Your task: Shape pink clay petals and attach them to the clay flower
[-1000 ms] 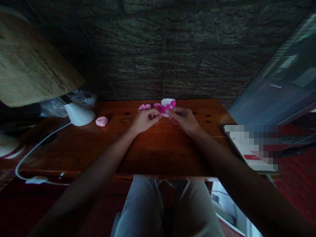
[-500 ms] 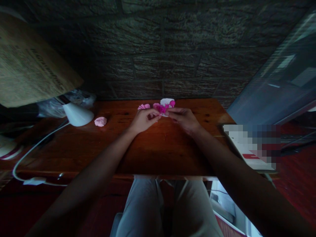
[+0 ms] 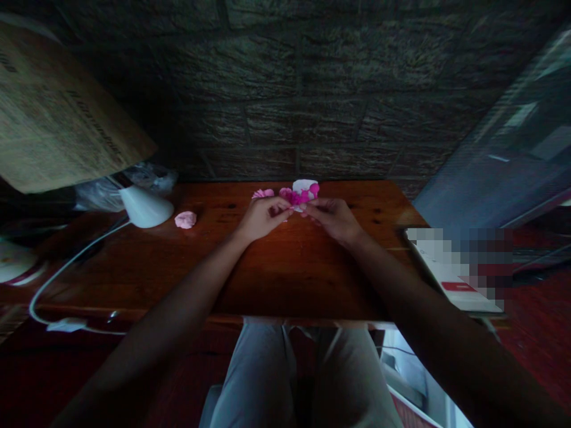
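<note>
Above the far part of the wooden table, my left hand (image 3: 266,217) is closed in a pinch. My right hand (image 3: 335,220) faces it, its thumb and fingers also pressed together, the fingertips of the two nearly meeting. A small pink piece (image 3: 292,208) shows between the fingertips; its kind is too small to make out. Just behind lie bright pink ruffled petal-like pieces (image 3: 300,197), partly hidden by the fingers, and a white sheet or pad (image 3: 305,185). A paler pink ruffled piece (image 3: 263,193) sits behind my left hand.
A crumpled light pink lump (image 3: 185,219) lies on the wooden table (image 3: 285,273) to the left. Beyond it stand a white lamp (image 3: 146,207) with a cable and a brown paper covering (image 3: 66,113). At right is a white box or book (image 3: 464,285). A stone wall rises behind.
My right hand's fingers have curled in slightly, and more of the bright pink pieces shows between the hands. My left hand keeps its pinch. The whole view has shifted a little.
</note>
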A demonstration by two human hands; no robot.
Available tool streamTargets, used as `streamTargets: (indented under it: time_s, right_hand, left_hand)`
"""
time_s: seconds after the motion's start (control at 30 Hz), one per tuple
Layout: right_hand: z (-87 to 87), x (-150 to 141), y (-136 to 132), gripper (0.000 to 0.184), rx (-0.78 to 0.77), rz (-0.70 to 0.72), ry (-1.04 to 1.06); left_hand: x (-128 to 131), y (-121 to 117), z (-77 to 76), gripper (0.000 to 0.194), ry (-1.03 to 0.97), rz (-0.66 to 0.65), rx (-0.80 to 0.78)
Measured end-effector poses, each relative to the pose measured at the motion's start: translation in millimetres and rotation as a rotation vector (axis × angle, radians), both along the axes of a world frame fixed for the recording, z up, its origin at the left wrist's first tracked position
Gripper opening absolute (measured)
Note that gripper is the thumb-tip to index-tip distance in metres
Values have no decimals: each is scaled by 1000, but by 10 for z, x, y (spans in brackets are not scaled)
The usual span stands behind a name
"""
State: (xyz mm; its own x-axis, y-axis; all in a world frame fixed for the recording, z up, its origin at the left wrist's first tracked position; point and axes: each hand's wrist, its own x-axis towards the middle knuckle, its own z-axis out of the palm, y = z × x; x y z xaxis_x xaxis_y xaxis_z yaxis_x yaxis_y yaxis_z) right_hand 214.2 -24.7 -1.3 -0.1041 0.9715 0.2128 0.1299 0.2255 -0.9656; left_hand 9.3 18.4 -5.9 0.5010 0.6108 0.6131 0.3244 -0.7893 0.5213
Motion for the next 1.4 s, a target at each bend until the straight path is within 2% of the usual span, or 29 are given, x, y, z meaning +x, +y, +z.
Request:
streamTargets:
  time_s: [0.3,0.57,0.87,1.1,1.4]
  right_hand:
    - [-13,5,22,54,57,45,-10]
    - [64,-15,-29,51,64,100,54]
    - [68,-32,-35,49,-16,124,169]
    - [-8,-67,-19,50,-84,105,211]
    - [32,-5,-21,36,-222,90,376]
  left_hand:
    - [-3,5,-9,11,24,12,-19]
    - [0,19,-26,10,20,19,-22]
    - [4,29,-36,10,25,4,5]
    - [4,20,-33,10,32,-6,-19]
    - [0,7,-11,9,21,2,-1]
